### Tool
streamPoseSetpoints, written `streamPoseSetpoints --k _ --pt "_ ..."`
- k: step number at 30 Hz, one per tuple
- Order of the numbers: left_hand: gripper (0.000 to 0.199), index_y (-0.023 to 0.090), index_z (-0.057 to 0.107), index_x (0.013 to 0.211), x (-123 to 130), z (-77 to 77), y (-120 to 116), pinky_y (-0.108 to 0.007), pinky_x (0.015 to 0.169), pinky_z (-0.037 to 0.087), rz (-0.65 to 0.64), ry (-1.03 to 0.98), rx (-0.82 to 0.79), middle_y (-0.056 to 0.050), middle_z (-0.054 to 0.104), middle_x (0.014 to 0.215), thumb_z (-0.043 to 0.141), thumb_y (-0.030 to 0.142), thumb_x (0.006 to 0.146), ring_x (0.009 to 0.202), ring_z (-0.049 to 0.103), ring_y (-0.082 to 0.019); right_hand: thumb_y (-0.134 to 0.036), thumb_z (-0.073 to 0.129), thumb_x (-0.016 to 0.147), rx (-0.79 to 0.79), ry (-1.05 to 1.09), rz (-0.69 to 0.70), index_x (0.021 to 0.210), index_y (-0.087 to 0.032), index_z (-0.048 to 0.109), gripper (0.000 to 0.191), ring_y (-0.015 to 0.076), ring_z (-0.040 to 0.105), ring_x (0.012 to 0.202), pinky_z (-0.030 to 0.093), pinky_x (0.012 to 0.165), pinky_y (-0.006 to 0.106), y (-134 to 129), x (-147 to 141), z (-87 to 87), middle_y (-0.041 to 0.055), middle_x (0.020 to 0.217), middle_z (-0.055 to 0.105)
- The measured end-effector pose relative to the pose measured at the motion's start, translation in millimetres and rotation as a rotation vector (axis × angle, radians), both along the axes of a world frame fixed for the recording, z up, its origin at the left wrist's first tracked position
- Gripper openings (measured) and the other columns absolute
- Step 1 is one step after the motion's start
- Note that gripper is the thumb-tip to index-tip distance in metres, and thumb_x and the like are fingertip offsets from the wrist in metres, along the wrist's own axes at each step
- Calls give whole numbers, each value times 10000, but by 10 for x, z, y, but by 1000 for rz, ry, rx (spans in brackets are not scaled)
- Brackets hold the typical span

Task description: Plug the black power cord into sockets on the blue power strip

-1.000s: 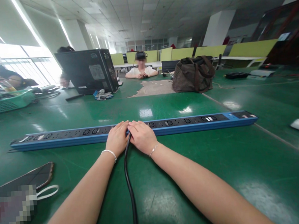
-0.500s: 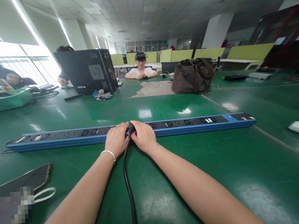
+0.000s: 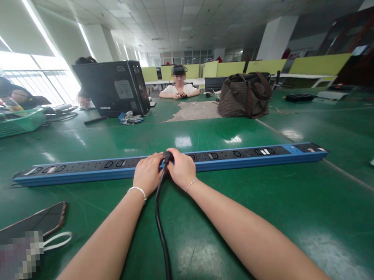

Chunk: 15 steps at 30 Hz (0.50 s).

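A long blue power strip (image 3: 258, 161) with a black face and several sockets lies across the green table. Near its middle, my right hand (image 3: 182, 167) is closed around a black plug (image 3: 168, 156) at the strip's top face. The plug's front end is hidden, so I cannot tell whether it sits in a socket. Its thick black cord (image 3: 160, 217) runs down toward me. Beside the plug, my left hand (image 3: 147, 172) is wrapped over the strip, thumb on the near side and fingers across the top.
At left front lie a phone (image 3: 36, 221) and a blurred item with a white loop (image 3: 58, 240). Farther back are a green basket (image 3: 18, 125), a black computer case (image 3: 114, 89), gloves (image 3: 130, 118) and a brown bag (image 3: 244, 96). A person (image 3: 179, 87) sits opposite; others are at left.
The plug shows more between my hands and looks slightly raised, with my right hand a little higher on it. My left hand stays on the strip. The whole view has shifted slightly.
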<state>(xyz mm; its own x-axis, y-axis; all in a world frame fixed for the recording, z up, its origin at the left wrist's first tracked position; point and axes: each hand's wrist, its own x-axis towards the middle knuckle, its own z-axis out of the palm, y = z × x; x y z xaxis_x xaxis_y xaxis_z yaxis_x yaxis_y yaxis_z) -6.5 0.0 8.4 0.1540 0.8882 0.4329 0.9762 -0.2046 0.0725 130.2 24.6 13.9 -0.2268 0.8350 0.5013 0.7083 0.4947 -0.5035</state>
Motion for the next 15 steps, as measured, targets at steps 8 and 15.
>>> streamPoseSetpoints --k 8,15 --pt "453 193 539 1206 -5 -20 21 -410 1001 377 7 -1 20 -84 566 1297 455 474 861 1207 500 -237 -268 521 826 27 333 -13 1113 -204 562 297 186 599 1006 452 888 319 216 457 75 47 1077 661" --pt "473 208 526 1225 -15 -16 24 -421 1020 358 10 -18 -8 -84 554 1312 442 502 863 1226 482 -233 -300 606 752 -108 414 96 1013 -193 592 282 165 634 898 480 841 331 474 1247 -10 38 960 685"
